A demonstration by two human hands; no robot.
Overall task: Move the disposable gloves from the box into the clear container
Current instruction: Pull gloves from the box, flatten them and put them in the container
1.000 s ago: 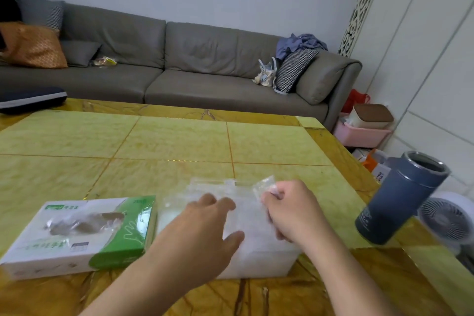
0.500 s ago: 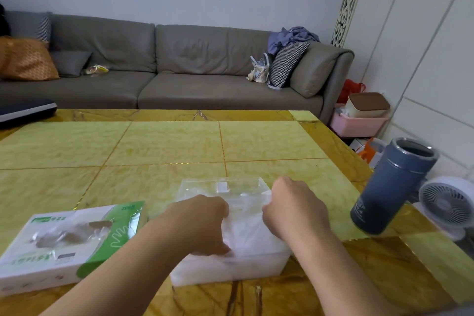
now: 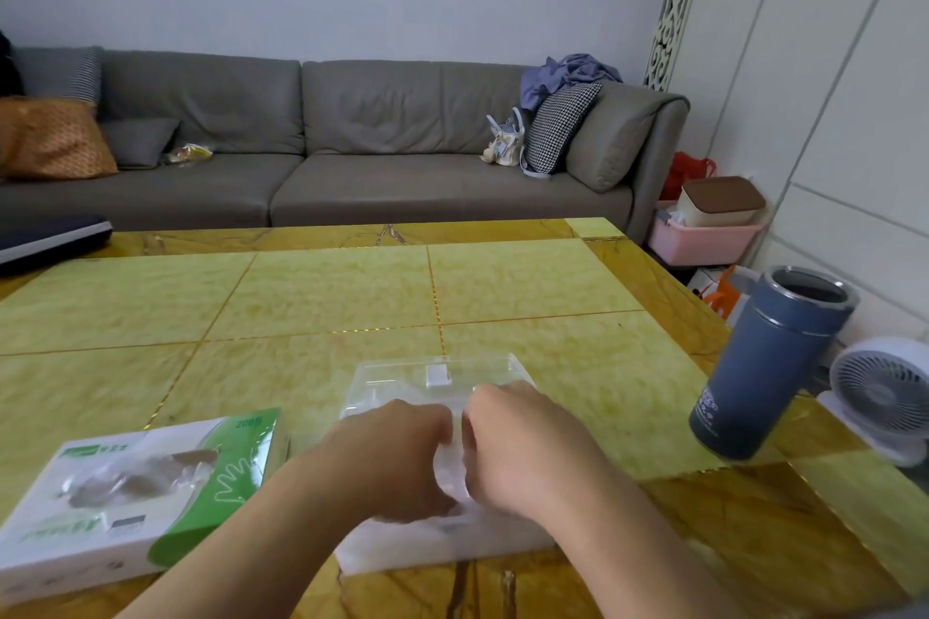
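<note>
The clear container (image 3: 382,374) lies on the yellow-green table just in front of me, with translucent disposable gloves (image 3: 449,474) bunched inside it. Both of my hands are down in it, knuckles up and close together. My left hand (image 3: 397,457) and my right hand (image 3: 523,447) have their fingers curled into the gloves, fingertips hidden. The white and green glove box (image 3: 125,508) sits to the left of the container, and more gloves show through its oval opening.
A blue-grey open tumbler (image 3: 769,362) stands near the table's right edge. A small white fan (image 3: 885,397) sits beyond that edge. A grey sofa (image 3: 352,141) runs behind the table, and a dark flat object (image 3: 50,239) lies at the far left.
My right hand, which held a glove above the container, has come down into it. My left hand has curled in beside it, and the two hands have drawn together.
</note>
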